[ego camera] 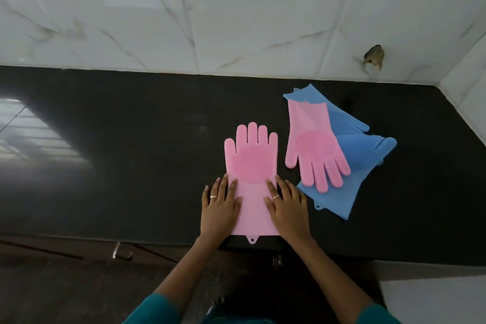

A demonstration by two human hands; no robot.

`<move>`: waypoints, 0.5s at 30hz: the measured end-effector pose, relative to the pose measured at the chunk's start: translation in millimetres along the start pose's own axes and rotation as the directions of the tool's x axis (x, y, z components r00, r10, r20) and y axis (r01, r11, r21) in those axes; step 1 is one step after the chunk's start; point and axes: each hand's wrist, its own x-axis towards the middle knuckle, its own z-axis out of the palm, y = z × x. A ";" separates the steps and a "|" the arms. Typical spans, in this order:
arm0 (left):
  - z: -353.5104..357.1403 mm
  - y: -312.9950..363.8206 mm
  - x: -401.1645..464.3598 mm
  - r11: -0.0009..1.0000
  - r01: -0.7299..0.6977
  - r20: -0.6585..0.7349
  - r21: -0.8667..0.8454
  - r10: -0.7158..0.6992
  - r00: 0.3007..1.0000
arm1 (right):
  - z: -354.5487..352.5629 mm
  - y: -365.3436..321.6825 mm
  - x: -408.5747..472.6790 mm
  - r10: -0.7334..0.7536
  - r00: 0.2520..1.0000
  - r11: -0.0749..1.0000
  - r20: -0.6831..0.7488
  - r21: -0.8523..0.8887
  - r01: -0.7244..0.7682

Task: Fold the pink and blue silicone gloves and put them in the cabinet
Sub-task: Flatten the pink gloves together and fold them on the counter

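Pink glove (252, 166) flat btwn hands, both touching

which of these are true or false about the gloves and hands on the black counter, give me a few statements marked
1. Both hands, left hand and right hand, press flat on the near pink silicone glove. True.
2. That glove's fingers point toward the person. False: they point toward the white tiled wall.
3. The second pink silicone glove lies on top of the blue silicone gloves. True.
4. The near pink glove is already folded. False: it lies flat, full length.
5. The gloves rest on a white counter. False: the black counter is dark.
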 end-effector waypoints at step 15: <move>-16.5 127.2 97.3 0.882 -0.042 0.059 -0.470 0.079 0.995 | -87.7 121.4 41.4 0.387 0.917 0.807 -0.101 0.518 -0.284</move>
